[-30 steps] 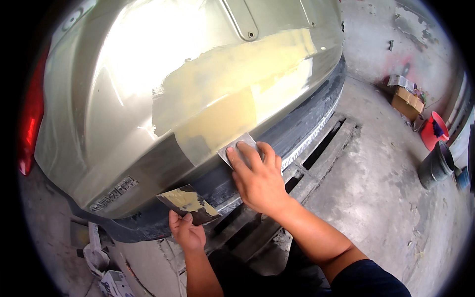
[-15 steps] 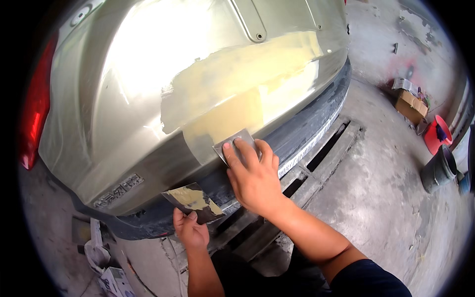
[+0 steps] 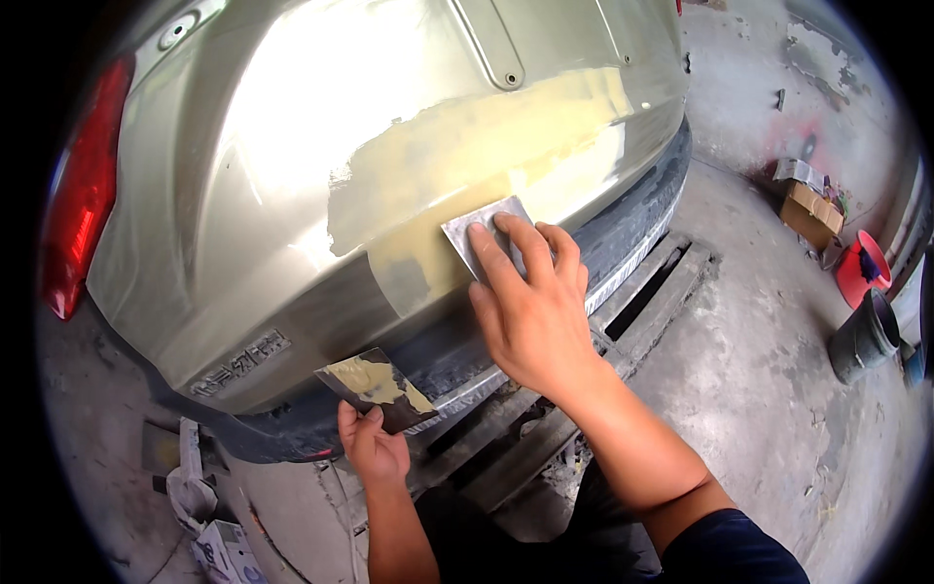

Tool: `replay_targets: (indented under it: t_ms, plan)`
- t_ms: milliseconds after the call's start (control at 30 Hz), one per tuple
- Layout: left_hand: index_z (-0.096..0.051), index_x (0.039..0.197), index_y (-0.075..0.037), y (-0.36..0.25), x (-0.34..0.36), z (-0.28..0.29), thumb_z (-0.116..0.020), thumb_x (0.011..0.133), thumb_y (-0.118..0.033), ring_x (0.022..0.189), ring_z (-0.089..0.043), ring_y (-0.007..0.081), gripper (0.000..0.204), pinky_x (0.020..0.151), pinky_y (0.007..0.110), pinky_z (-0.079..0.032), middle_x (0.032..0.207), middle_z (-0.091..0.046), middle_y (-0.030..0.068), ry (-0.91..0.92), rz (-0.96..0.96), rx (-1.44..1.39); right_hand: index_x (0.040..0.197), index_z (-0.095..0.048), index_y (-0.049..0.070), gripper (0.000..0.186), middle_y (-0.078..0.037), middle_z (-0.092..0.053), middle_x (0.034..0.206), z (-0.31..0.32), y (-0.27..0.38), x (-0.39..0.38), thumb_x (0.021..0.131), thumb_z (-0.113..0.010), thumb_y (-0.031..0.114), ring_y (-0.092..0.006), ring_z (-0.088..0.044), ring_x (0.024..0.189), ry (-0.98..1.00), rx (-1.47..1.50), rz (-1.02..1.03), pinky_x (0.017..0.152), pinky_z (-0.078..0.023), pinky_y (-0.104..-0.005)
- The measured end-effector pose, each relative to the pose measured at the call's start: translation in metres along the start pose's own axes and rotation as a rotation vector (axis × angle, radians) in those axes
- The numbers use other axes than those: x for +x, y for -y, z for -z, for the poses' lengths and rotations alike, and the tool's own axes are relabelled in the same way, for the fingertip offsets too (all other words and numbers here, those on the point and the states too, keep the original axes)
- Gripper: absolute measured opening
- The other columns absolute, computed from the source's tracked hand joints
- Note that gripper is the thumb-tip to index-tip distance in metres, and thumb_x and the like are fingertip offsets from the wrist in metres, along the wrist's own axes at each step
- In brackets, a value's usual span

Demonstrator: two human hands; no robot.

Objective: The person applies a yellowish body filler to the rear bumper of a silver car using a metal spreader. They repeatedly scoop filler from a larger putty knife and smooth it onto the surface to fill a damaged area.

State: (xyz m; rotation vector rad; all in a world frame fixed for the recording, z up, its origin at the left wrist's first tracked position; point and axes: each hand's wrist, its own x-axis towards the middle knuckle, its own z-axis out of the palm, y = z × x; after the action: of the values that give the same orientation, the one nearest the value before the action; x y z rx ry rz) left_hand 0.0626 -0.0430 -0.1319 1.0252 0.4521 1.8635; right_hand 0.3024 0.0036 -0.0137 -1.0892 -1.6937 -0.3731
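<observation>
My right hand (image 3: pixel 537 311) grips a thin metal putty spreader (image 3: pixel 463 236), its fingers spread along the back of the plate. The spreader lies against the lower part of a yellowish filler patch (image 3: pixel 438 161) on the car's tailgate (image 3: pixel 253 204). Lower down on the left, my left hand (image 3: pixel 376 444) pinches the bottom edge of a dark flat plate (image 3: pixel 409 407). Yellow putty (image 3: pixel 366 378) covers much of that plate's upper face. The plate is held just in front of the dark bumper (image 3: pixel 292 428).
A red tail light (image 3: pixel 88 195) is at the far left. To the right, a cardboard box (image 3: pixel 811 216), a red bucket (image 3: pixel 860 268) and a dark bucket (image 3: pixel 864 336) stand by the wall. Slotted grating (image 3: pixel 642 302) runs under the bumper. A white box (image 3: pixel 228 553) sits lower left.
My right hand has moved the spreader up and to the right across the filler patch. The left hand and its plate have shifted only slightly. The view has turned a little.
</observation>
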Motion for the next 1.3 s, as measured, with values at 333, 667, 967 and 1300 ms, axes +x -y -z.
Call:
replay_targets:
  t_ms: [333,667,967,1300]
  plan:
    - [-0.056,0.134,0.003,0.005,-0.003,0.007,-0.054,0.089,0.002,0.124,-0.062,0.0247,0.046,0.111,0.042,-0.045,0.132,-0.065,0.0133,0.024,-0.016,0.003,0.139,-0.060,0.007,0.056,-0.014,-0.052,0.139,-0.037,0.023,-0.024,0.084,-0.069,0.015,-0.0458,-0.046,0.120,0.093,-0.013,0.037,0.090,-0.039,-0.0534]
    - [-0.056,0.135,0.003,0.005,-0.002,0.010,-0.054,0.089,0.002,0.125,-0.061,0.0248,0.046,0.112,0.041,-0.044,0.133,-0.064,0.0129,0.036,-0.011,0.012,0.139,-0.060,0.008,0.054,-0.013,-0.052,0.140,-0.006,0.007,-0.041,0.086,-0.068,0.016,-0.0443,-0.046,0.123,0.296,-0.051,-0.061,0.093,-0.042,-0.0541]
    - [-0.057,0.131,0.003,0.006,-0.002,0.012,-0.054,0.088,0.003,0.121,-0.062,0.0230,0.044,0.110,0.040,-0.045,0.130,-0.065,0.0123,0.036,-0.015,0.006,0.139,-0.059,0.008,0.047,-0.016,-0.052,0.141,0.009,-0.004,0.026,0.094,-0.063,0.021,-0.0453,-0.048,0.121,0.059,0.004,-0.142,0.094,-0.044,-0.0557]
    - [-0.057,0.132,0.003,0.011,-0.001,0.013,-0.054,0.087,0.004,0.123,-0.061,0.0239,0.045,0.111,0.041,-0.044,0.131,-0.065,0.0123,0.065,-0.013,0.023,0.139,-0.059,0.005,0.051,-0.016,-0.052,0.138,-0.007,0.040,0.008,0.091,-0.066,0.019,-0.0455,-0.046,0.118,0.078,0.091,-0.081,0.094,-0.042,-0.0543]
